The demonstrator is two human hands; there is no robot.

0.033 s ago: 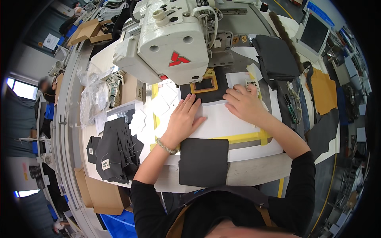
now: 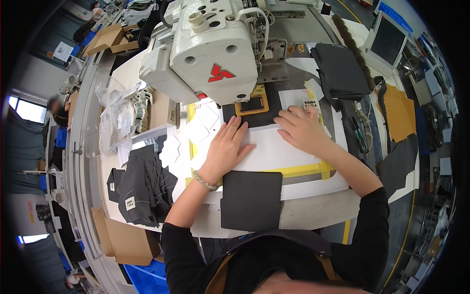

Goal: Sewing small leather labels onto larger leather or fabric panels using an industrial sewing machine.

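Observation:
A black fabric piece [image 2: 253, 120] lies on the white work sheet [image 2: 274, 144], partly under the sewing machine head [image 2: 215, 61]. The machine's amber clamp frame [image 2: 265, 104] sits on that fabric. My left hand [image 2: 226, 146] rests palm down with fingers stretched, their tips on the fabric's near left edge. My right hand [image 2: 302, 128] has bent, parted fingers beside its near right edge; whether the tips touch the fabric is hard to tell. Just beyond the right fingers is a small pale printed label [image 2: 310, 103].
A stack of black fabric pieces [image 2: 251, 201] lies at the table's front edge. More dark pieces [image 2: 147, 183] lie at left, below clear plastic bags [image 2: 115, 120]. Folded black fabric [image 2: 339, 73], green-handled snips [image 2: 360, 139] and a screen [image 2: 387, 41] stand at right.
My right fingers have shifted very slightly toward me, leaving more of the pale label in sight. My left hand and the fabric look the same.

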